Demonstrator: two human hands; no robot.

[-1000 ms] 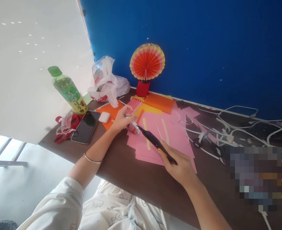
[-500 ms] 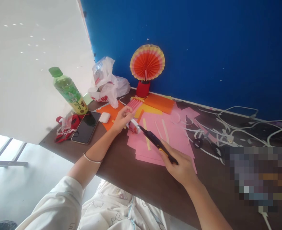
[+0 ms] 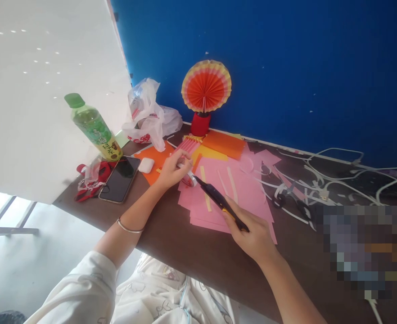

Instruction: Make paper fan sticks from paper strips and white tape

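Note:
A small white roll of tape (image 3: 187, 181) with red inside stands over pink paper (image 3: 249, 211). My left hand (image 3: 175, 170) is closed at the roll's upper left side, thumb and fingers pinched on its tape. My right hand (image 3: 249, 231) is wrapped round a black utility knife (image 3: 215, 195) with yellow parts. The knife's tip points up and left and meets the roll's right edge, or comes very near it. Thin pale yellow strips (image 3: 205, 191) lie on the pink sheets. Behind my left hand is a pleated pink paper (image 3: 189, 144).
A red-and-yellow pleated paper fan (image 3: 206, 87) stands in a red base by the blue wall. To the left are a green bottle (image 3: 93, 128), a phone (image 3: 120, 180), a white case (image 3: 146, 165) and plastic bags (image 3: 146, 117). Cables and scissors (image 3: 289, 198) lie right.
My left hand has come down and right, closer to the tape roll, covering the white strip that showed between them. The knife stays almost where it was.

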